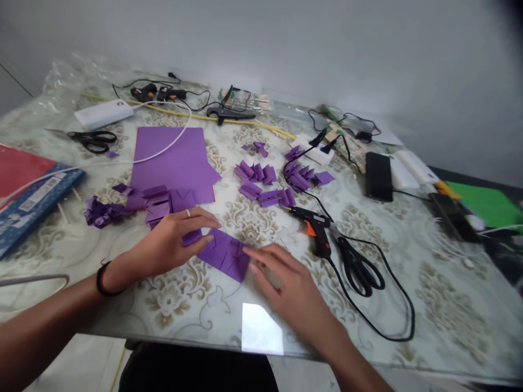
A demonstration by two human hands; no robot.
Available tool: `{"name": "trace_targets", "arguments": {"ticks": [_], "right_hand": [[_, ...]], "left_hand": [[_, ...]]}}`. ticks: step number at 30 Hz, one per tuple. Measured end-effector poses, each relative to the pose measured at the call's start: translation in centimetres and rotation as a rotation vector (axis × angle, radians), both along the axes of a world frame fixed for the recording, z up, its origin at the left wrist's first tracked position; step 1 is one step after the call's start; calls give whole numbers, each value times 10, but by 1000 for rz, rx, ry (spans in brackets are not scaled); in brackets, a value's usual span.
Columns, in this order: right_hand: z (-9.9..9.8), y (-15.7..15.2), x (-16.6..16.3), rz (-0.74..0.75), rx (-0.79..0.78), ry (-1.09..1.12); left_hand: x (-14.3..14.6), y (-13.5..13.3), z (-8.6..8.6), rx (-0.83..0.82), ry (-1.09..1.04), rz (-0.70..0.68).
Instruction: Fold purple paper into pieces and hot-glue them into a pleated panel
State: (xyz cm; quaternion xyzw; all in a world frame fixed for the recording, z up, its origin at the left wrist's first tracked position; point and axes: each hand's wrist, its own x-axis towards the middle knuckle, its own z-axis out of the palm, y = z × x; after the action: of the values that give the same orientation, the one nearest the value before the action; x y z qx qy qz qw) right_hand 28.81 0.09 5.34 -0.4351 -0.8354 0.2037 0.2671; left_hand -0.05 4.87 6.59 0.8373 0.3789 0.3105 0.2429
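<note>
Between my hands is a small piece of purple paper (pixel 224 256) marked with crease lines, tilted just above or on the table. My left hand (pixel 174 239) has its thumb and fingertips at the paper's upper left corner. At the right edge, the thumb and forefinger of my right hand (pixel 292 286) grip the sheet. Folded purple paper pieces (pixel 157 201) lie just beyond my left hand, partly covered by it. A hot glue gun (pixel 316 223) with an orange trigger rests to the right of my right hand.
Black-handled scissors (pixel 359 267) and a looping black cord lie on the right. Purple sheets (pixel 169 155) and crumpled purple paper (pixel 102 211) are at left. Several folded purple pieces (pixel 257 173) lie mid-table. Behind stand a power strip (pixel 312 149), more glue guns (pixel 143 93) and a phone (pixel 378 175).
</note>
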Motion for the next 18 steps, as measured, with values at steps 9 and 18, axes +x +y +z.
{"name": "trace_targets", "arguments": {"ticks": [9, 18], "right_hand": [[-3, 17, -13, -69, -109, -181], [5, 9, -6, -112, -498, 296]], "left_hand": [[11, -13, -23, 18, 267, -112], [23, -27, -11, -222, 1, -81]]}}
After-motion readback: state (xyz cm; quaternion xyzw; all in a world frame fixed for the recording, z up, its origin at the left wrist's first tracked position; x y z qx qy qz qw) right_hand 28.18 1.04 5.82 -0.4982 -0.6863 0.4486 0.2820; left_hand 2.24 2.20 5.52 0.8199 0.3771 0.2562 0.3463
